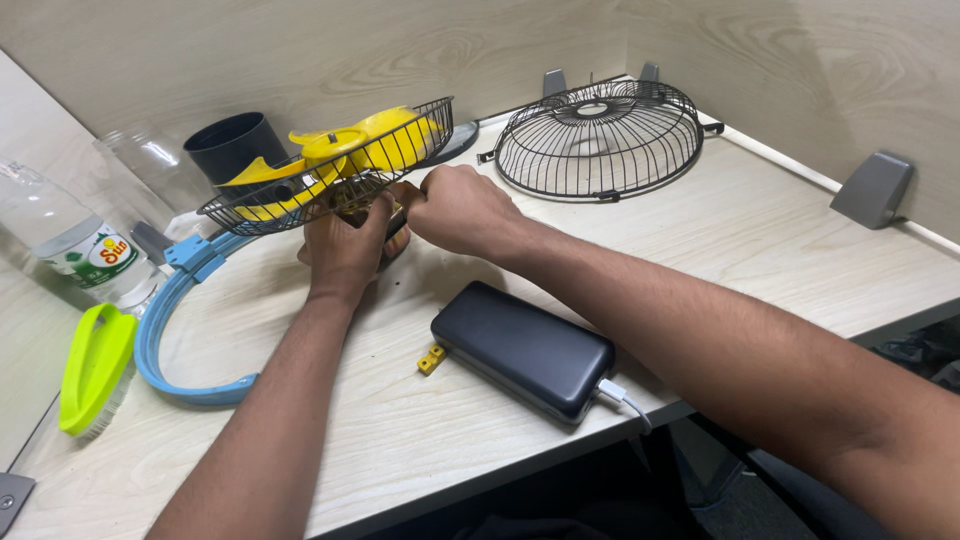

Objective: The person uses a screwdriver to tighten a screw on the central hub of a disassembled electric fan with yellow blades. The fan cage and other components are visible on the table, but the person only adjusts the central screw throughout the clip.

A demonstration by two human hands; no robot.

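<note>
Both hands, left (345, 250) and right (460, 208), grip closed beneath the fan (330, 165), probably working its rear fastening; steady turning seems needed next.

a black power bank (525, 350) lies near a detached wire grille (600, 140), blue ring (160, 330), green brush (92, 365) and plastic bottle (70, 240).

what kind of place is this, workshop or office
Likely an office desk cubicle: a pale wood-grain desk with matching partition walls held by grey brackets. The black wire fan guard suggests makeshift repair work.
</note>
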